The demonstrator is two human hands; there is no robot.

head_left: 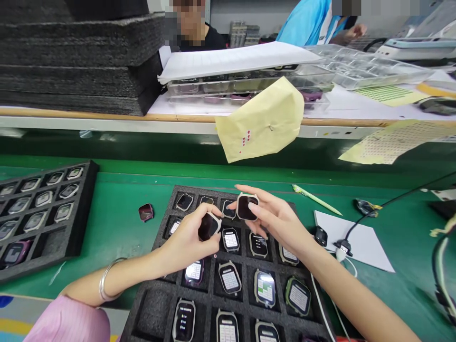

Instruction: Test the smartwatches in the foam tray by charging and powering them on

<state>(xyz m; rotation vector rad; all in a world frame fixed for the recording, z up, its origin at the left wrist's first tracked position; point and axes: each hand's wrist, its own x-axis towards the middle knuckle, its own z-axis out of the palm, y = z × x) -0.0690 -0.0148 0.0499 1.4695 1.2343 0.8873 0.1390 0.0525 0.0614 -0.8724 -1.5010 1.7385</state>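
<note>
My left hand (pixel 199 232) grips a smartwatch body (pixel 209 226) with a dark screen and pale frame, partly covered by the fingers. Close beside it, my right hand (pixel 272 211) pinches a second strapless smartwatch (pixel 245 207), its dark screen turned up and the thumb on its edge. Both hands are over a black foam tray (pixel 149 327) with square pockets. Many pockets hold watches, several with lit screens, such as a watch showing green blocks (pixel 265 288) and a green-framed watch (pixel 298 295). My forearms and hands hide some pockets.
Another foam tray of watches (pixel 80 228) lies at the left. A dark red watch (pixel 146 212) sits alone on the green bench. To the right are a green pen (pixel 317 199), white paper (pixel 356 242) and cables. A shelf (pixel 192 122) crosses behind, with two people beyond.
</note>
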